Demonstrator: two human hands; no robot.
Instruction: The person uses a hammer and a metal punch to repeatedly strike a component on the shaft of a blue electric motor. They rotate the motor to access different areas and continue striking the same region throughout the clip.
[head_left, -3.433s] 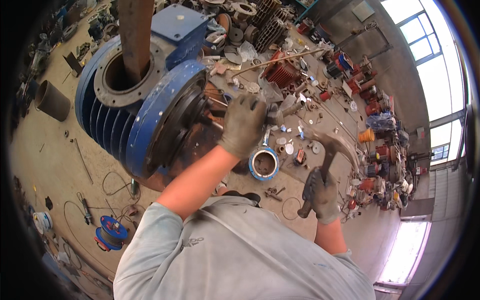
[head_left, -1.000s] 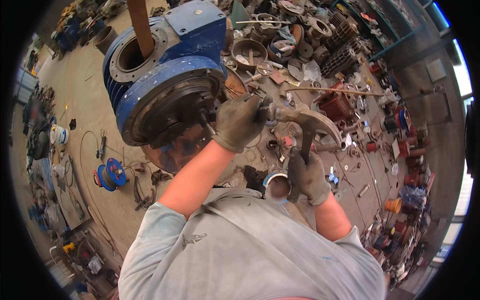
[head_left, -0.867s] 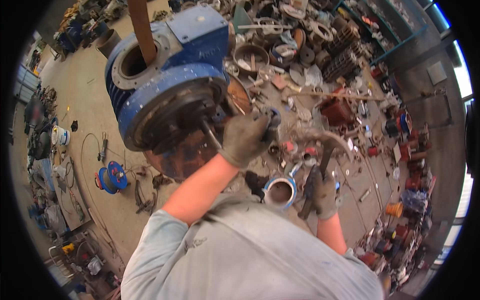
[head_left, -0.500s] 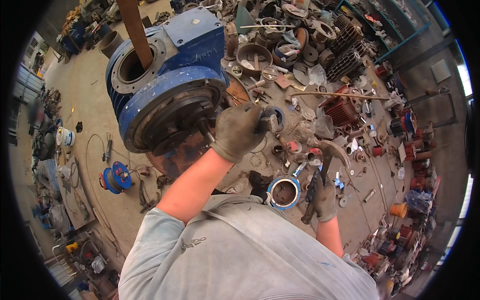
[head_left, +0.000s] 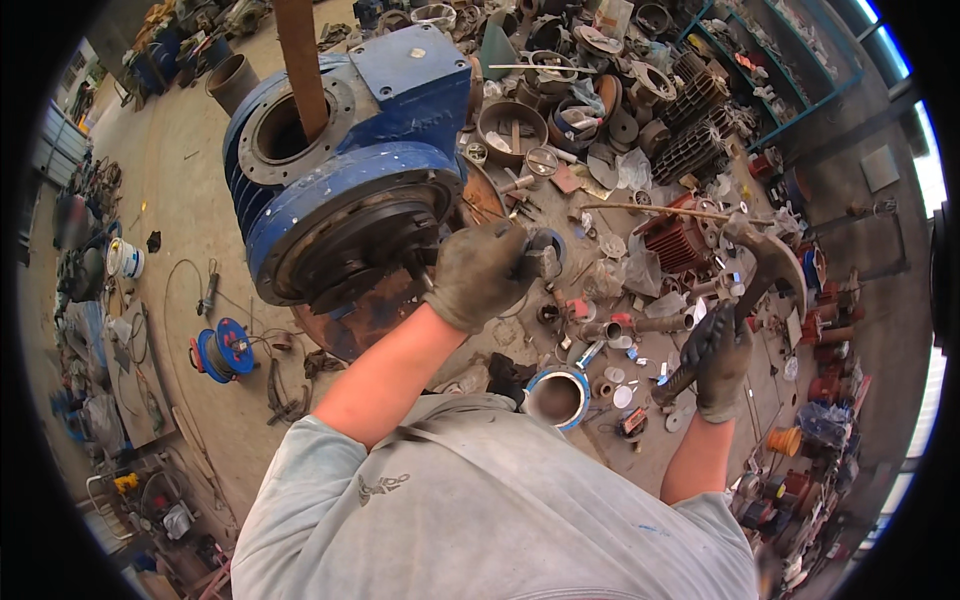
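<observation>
A large blue pump-like casing (head_left: 350,165) stands at the upper left, its round face with a dark inner disc turned toward me. My left hand (head_left: 480,275), in a dirty work glove, is closed around a metal bar (head_left: 545,262) beside that face. One blunt end of the bar sticks out past the fingers on the right; its other end is hidden. My right hand (head_left: 718,365), also gloved, grips the dark handle of a claw hammer (head_left: 775,260). The hammer is raised off to the right, apart from the bar.
A rusty steel strip (head_left: 298,65) stands in the casing's top opening. A blue-rimmed round pipe part (head_left: 556,397) lies near my body. A blue cable reel (head_left: 224,350) sits on the floor at left. Scattered metal parts and a red finned motor (head_left: 682,240) cover the right side.
My right hand has swung the hammer outward and up to the right, away from my body. My left hand keeps its hold on the bar, almost in place. The view has shifted slightly.
</observation>
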